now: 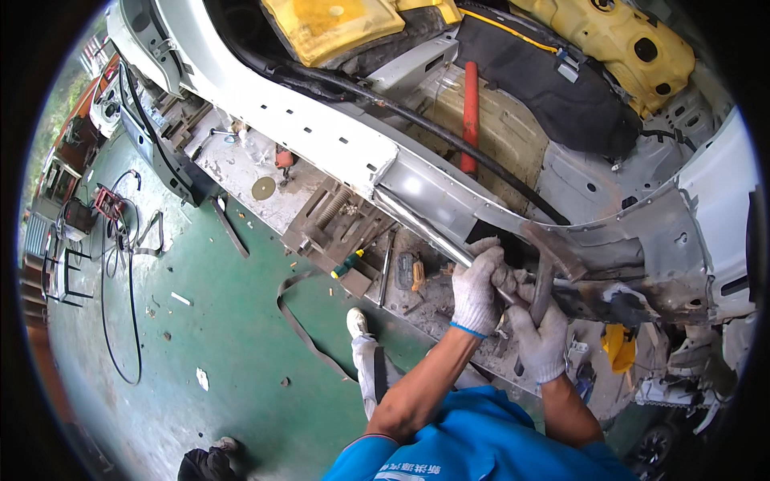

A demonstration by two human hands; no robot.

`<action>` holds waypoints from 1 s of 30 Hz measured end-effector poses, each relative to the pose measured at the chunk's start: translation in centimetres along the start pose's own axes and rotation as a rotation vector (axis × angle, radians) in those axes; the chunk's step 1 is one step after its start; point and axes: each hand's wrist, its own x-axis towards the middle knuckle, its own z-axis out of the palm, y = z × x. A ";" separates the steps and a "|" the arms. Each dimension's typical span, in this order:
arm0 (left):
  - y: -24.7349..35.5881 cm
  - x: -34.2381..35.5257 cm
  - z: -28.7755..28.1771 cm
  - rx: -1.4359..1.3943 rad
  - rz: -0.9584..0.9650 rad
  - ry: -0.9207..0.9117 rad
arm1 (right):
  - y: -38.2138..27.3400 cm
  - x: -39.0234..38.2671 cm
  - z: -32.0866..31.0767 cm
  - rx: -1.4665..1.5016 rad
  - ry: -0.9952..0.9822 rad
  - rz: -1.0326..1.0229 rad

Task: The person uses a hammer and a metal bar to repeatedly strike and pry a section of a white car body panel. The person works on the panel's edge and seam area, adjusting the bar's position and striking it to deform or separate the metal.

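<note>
My left hand [476, 290], in a white knit glove, is closed around a shiny metal bar [425, 232]. The bar slants up and left along the sill of a white car body [321, 144], its far end by a step in the sill's edge. Just to the right, my gloved right hand [541, 337] is closed around the handle of a hammer [543, 290]. The rusty hammer head [553, 252] points up, in front of the cut, bare lower body panel [642, 260]. My fingers partly hide where bar and handle pass each other.
Below the sill, a dirty platform carries a rusty clamp [330, 220], a green-handled screwdriver [348, 263] and a battery pack [407, 272]. A strap [301, 321] lies on the green floor [224, 313], with cables [120, 240] farther left. Inside the car stands a red cylinder [470, 116].
</note>
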 end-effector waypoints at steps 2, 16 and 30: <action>0.1 0.2 0.6 -0.025 -0.002 -0.023 | -0.3 0.6 -0.6 0.085 -0.040 0.044; 2.6 -3.2 -3.7 -0.113 -0.054 0.051 | -2.7 -1.6 2.9 -0.156 -0.361 -0.086; 2.3 -1.6 2.4 -0.071 0.007 -0.007 | -3.5 2.6 0.2 0.297 -0.199 -0.046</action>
